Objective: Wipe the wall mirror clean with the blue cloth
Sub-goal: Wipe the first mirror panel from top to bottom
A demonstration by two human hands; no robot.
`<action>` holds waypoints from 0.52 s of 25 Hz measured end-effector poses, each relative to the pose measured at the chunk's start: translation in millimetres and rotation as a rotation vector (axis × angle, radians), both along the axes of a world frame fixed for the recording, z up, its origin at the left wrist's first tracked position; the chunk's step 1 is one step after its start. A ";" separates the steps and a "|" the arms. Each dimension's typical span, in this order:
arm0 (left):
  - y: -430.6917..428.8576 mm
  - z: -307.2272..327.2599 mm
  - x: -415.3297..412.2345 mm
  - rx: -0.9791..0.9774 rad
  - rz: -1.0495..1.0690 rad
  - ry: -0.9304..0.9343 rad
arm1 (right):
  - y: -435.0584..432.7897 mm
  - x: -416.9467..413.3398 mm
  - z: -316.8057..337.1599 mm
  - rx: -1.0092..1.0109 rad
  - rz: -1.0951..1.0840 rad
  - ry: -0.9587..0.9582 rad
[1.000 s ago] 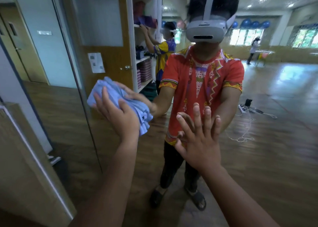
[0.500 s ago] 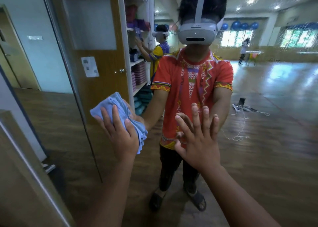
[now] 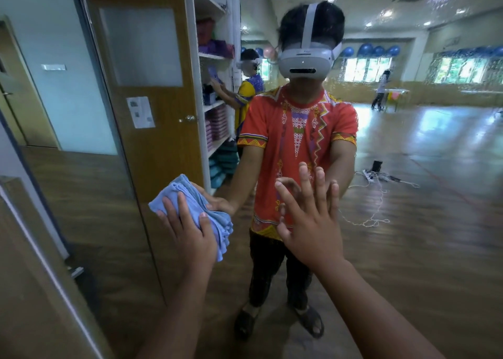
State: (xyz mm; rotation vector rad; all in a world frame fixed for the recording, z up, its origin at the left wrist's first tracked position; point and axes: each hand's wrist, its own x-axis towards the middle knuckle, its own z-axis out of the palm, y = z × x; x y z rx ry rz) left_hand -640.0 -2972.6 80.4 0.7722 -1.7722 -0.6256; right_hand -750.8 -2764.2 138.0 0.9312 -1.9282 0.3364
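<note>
Your left hand (image 3: 190, 239) pressed the blue cloth (image 3: 174, 191) against the wall mirror (image 3: 408, 222), low on its left side, fingers clamped over the wad; your right hand (image 3: 310, 230) braced flat at mirror centre, fingers apart; droplets (image 3: 413, 67) speckled the mirror's upper right; judged mid-wipe, much glass left.

No text, number or brand can be read in this view. Three carriers of writing appear reflected in the wall mirror (image 3: 408, 222), all illegible: a white sheet of paper (image 3: 140, 112) taped to the wooden door (image 3: 152, 162) at far left, bearing small dark blocks and lines too blurred to make out; a small pale plate (image 3: 53, 67) on the wall (image 3: 70, 108) left of that door, its face blank at this sharpness; and a tiny mark (image 3: 307, 51) on the front of the white headset (image 3: 304, 64), too small to tell.
</note>
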 end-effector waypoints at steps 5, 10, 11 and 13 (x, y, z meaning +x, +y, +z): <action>2.4 3.1 0.9 0.061 -0.021 -0.006 | 3.2 5.4 4.0 0.015 -0.014 -0.025; 3.2 -3.8 1.0 0.108 -0.017 0.026 | 5.6 7.5 -7.5 0.019 0.012 -0.016; 4.8 -7.2 0.2 0.132 -0.018 0.045 | 6.2 6.7 -11.1 0.029 0.016 -0.010; 8.7 -15.2 -0.6 0.153 0.013 0.063 | 7.8 4.1 -15.7 0.043 0.010 -0.002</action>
